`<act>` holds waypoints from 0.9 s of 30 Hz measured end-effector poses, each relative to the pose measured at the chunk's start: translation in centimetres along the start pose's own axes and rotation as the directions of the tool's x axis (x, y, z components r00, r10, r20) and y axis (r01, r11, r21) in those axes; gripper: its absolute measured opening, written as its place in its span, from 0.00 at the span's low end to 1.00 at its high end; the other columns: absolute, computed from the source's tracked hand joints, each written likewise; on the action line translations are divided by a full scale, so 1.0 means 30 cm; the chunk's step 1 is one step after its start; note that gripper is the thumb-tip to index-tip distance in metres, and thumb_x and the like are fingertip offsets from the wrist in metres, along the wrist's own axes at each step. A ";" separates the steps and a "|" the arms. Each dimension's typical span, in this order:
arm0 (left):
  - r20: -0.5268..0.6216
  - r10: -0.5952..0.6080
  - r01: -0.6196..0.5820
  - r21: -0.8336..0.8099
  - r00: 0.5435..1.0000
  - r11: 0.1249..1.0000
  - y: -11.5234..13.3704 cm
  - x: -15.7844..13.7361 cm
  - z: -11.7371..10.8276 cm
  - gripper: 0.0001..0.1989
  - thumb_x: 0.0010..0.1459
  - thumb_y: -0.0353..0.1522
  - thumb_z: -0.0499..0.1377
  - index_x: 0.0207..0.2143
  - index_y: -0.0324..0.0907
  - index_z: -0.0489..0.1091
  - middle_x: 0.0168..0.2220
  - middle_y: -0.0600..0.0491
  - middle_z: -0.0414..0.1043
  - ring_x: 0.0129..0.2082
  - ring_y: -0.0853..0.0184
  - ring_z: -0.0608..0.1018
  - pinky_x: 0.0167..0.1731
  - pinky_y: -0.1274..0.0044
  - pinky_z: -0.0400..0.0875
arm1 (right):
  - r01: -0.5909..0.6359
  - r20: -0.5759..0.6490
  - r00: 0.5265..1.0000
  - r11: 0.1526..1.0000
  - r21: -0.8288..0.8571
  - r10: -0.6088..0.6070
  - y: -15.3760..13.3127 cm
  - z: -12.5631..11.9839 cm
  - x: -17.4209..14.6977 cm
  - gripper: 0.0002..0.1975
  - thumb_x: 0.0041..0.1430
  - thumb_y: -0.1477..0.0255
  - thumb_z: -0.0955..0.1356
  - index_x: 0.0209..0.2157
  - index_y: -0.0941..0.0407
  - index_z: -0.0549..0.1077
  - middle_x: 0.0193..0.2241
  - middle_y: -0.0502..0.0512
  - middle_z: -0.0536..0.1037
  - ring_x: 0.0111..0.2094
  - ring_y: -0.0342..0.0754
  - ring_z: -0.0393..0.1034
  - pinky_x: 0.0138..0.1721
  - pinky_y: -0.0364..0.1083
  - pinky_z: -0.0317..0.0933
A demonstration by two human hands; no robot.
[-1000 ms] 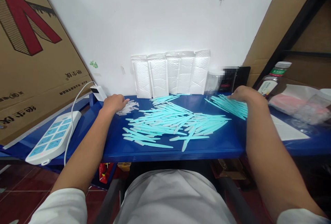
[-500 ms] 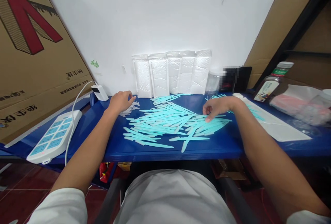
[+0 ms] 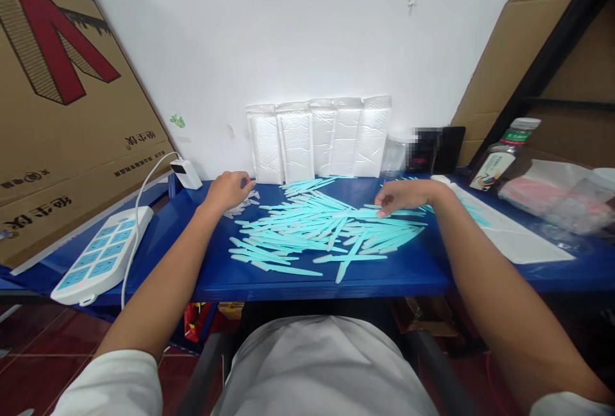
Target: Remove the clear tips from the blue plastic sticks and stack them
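Note:
A wide heap of slim turquoise eyebrow razors (image 3: 293,230) with pale, see-through ends spreads over the blue table in front of me. At the heap's right side, my right hand (image 3: 401,197) pinches one razor between thumb and fingers; it points left, lying level just over the others. My left hand (image 3: 228,190) hovers at the left beside a small pile of clear plastic pieces (image 3: 245,204), thumb and forefinger curled together. Whether anything sits between those left fingertips is too small to make out.
White padded pouches (image 3: 319,140) lean against the wall behind the heap. At left lie a power strip (image 3: 98,252) and a white charger (image 3: 186,174). A clear jar (image 3: 394,156), a bottle (image 3: 504,153) and a white sheet (image 3: 519,233) with more razors are at right.
My right hand has shifted slightly up and left, and a razor now shows level in its pinch. The fingertips of my left hand have curled closer together.

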State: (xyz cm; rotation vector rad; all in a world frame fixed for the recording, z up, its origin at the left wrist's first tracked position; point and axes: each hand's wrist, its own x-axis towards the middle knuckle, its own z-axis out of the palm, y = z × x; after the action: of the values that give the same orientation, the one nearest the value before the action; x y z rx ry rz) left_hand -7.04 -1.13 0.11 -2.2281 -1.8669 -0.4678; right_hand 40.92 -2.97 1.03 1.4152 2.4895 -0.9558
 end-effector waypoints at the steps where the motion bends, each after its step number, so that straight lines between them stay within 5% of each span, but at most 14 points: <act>1: 0.000 0.007 -0.007 -0.007 1.000 1.000 0.001 -0.001 0.001 0.17 0.67 0.46 0.57 0.38 0.44 0.78 0.35 0.46 0.79 0.35 0.56 0.77 0.32 0.72 0.62 | 0.011 -0.017 1.000 1.000 -0.015 -0.011 0.002 -0.002 -0.005 0.32 0.49 0.40 0.73 0.32 0.58 0.79 0.30 0.55 0.79 0.33 0.52 0.70 0.36 0.48 0.57; 11: -0.093 0.146 -0.166 -0.260 0.985 0.951 0.061 -0.014 0.031 0.19 0.69 0.47 0.56 0.36 0.42 0.77 0.26 0.52 0.73 0.27 0.63 0.73 0.30 0.73 0.59 | 0.010 -0.187 0.982 0.986 0.165 0.022 -0.012 -0.015 -0.040 0.29 0.54 0.41 0.73 0.33 0.55 0.73 0.36 0.63 0.84 0.40 0.59 0.77 0.39 0.51 0.65; 17: -0.111 0.379 -0.385 -0.471 0.919 0.794 0.229 -0.079 0.049 0.28 0.77 0.49 0.43 0.43 0.42 0.76 0.27 0.54 0.71 0.28 0.63 0.73 0.33 0.73 0.60 | 0.237 -0.288 0.933 0.970 0.049 -0.213 -0.144 0.044 0.014 0.26 0.65 0.44 0.67 0.36 0.55 0.71 0.27 0.55 0.77 0.30 0.50 0.69 0.36 0.48 0.60; 27: -0.115 0.433 -0.393 -0.665 0.894 0.635 0.350 -0.145 0.028 0.25 0.76 0.48 0.48 0.29 0.42 0.64 0.25 0.56 0.61 0.25 0.68 0.64 0.30 0.73 0.56 | 0.348 -0.306 0.896 0.937 0.032 -0.322 -0.245 0.112 0.078 0.24 0.68 0.47 0.66 0.38 0.56 0.72 0.28 0.51 0.73 0.29 0.47 0.65 0.31 0.46 0.56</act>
State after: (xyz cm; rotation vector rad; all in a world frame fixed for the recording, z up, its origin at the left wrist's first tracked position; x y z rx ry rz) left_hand 2.69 -6.77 -1.72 -3.0420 -1.2101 -1.1522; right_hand 33.04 -5.87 0.83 1.2541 3.0267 -0.9783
